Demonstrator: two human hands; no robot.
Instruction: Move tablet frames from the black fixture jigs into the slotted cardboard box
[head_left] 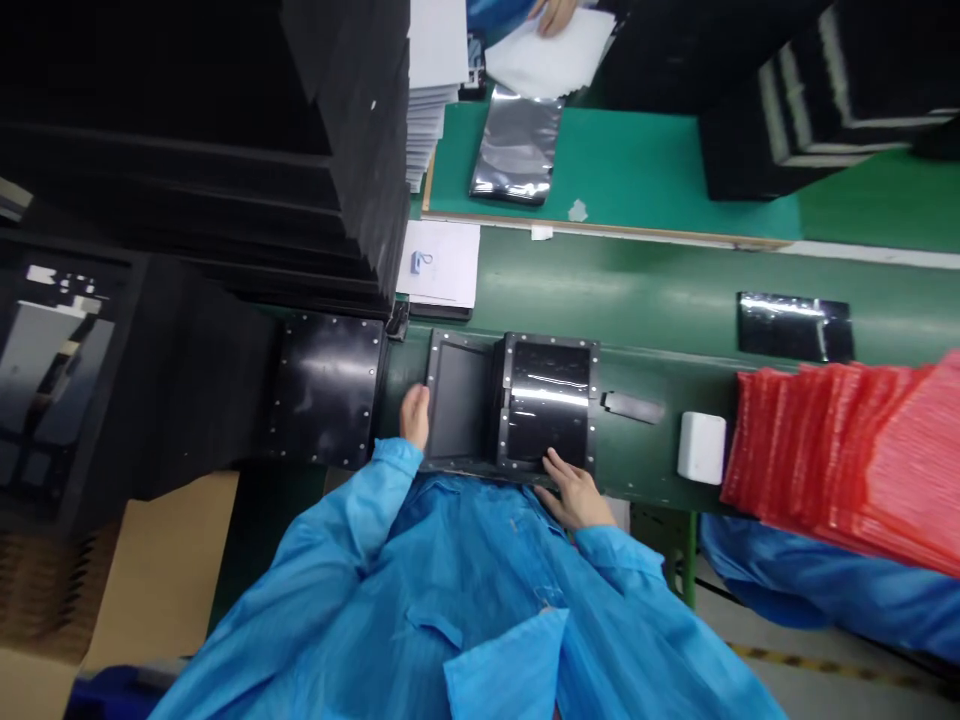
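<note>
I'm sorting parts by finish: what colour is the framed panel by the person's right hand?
The framed panel is glossy black, as the head view shows.

On the desk [615, 265], one tray [461, 400] lies just right of the left hand [415, 417], another tray [550, 400] just beyond the right hand [577, 495], a panel [330, 390] left of both hands, papers [454, 270] ahead of the left hand, and a box [702, 447], then bags [817, 450], right of both.

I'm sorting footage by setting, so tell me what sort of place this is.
Most likely a factory workshop: a long green workbench, tall stacks of black pieces at the left, and a pile of red plastic-looking sheets at the right suggest it.
</note>
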